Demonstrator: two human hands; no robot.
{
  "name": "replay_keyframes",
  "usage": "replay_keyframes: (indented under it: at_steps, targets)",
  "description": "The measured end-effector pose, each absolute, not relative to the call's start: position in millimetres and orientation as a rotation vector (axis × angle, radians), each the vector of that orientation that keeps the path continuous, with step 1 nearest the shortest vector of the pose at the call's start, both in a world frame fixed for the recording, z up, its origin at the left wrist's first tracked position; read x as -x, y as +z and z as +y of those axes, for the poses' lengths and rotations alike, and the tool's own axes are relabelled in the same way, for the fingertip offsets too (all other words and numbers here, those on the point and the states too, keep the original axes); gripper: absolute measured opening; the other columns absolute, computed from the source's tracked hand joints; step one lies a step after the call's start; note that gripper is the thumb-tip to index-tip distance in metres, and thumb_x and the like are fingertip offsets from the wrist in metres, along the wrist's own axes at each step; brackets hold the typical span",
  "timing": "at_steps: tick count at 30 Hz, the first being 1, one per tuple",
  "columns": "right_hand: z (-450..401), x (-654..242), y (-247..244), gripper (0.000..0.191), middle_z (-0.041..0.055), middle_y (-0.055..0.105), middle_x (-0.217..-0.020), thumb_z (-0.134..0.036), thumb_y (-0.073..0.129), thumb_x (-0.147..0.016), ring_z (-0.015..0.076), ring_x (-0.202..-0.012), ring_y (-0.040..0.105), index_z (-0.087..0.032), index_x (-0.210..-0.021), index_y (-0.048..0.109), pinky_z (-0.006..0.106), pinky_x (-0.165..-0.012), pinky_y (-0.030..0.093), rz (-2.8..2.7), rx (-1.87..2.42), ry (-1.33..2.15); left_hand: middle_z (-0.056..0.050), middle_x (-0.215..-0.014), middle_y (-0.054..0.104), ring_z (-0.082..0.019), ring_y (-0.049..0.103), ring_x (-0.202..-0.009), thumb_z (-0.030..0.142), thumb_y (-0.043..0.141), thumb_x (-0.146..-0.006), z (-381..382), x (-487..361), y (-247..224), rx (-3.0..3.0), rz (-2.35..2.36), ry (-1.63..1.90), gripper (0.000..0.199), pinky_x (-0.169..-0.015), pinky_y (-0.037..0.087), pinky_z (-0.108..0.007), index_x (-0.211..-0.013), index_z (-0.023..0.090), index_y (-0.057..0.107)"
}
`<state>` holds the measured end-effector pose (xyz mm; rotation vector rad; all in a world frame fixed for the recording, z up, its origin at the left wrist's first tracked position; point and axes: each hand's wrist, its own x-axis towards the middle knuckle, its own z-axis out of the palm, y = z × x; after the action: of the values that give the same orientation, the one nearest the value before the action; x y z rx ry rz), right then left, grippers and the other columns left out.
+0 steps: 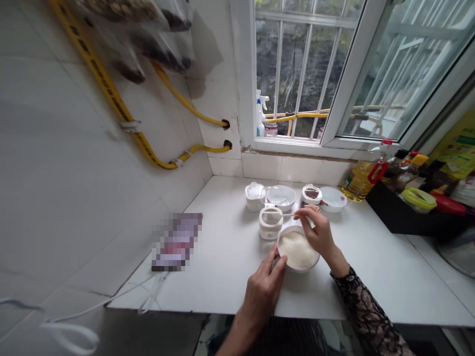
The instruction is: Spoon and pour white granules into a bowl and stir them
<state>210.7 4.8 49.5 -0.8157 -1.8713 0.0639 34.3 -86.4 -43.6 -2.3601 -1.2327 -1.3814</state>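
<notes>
A white bowl [299, 249] filled with pale powder or grains stands near the counter's front. Against its left side rests my left hand [265, 284], fingers bent round the rim and wall. My right hand [317, 232] is above the bowl's right edge, pinching the handle of a thin white spoon [287, 214]. The spoon's far end reaches into the opening of a small white jar [270, 225] behind the bowl. Farther back are another white jar [255, 197], a clear-looking bowl [281, 198], a jar with dark contents [311, 194] and a white bowl [333, 199].
A blurred-out flat object [178, 242] with a white cable lies on the counter [218, 277] at left. An oil bottle [358, 180] and a black box [393, 212] of condiments stand at right. Behind is a window [297, 74]; yellow pipes [107, 84] run along the left wall.
</notes>
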Motion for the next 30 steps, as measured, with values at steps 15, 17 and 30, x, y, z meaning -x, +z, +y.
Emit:
replay_keyframes:
  at_steps: [15,17,30]
  targets:
    - [11,-235,35,0.020,0.0012,0.065,-0.065,-0.011,0.048,-0.083,0.0184,-0.067,0.058,-0.021,-0.076,0.064,0.037,-0.081,0.042,-2.090,0.957,0.240,-0.023,-0.131,0.063,-0.026,0.066,-0.117,0.012,0.047,-0.098,-88,-33,-44,2.347,-1.246,-1.355,0.027,-0.086,0.060,-0.029,-0.122,0.015,0.060]
    - [11,-235,35,0.019,-0.0001,0.064,-0.061,-0.012,0.049,-0.080,0.0187,-0.067,0.058,-0.022,-0.073,0.064,0.036,-0.081,0.042,-2.024,1.020,0.337,-0.023,-0.132,0.063,-0.026,0.067,-0.116,0.012,0.047,-0.098,-87,-33,-45,2.346,-1.247,-1.352,0.027,-0.086,0.061,-0.029,-0.122,0.014,0.061]
    - [21,-249,43,0.012,-0.0024,0.058,-0.046,-0.027,0.057,-0.062,0.0146,-0.047,0.051,-0.020,-0.058,0.065,0.030,-0.058,0.043,-1.335,1.150,1.001,-0.022,-0.133,0.062,-0.026,0.066,-0.119,0.012,0.047,-0.098,-88,-34,-43,2.360,-1.252,-1.366,0.028,-0.087,0.060,-0.030,-0.123,0.015,0.060]
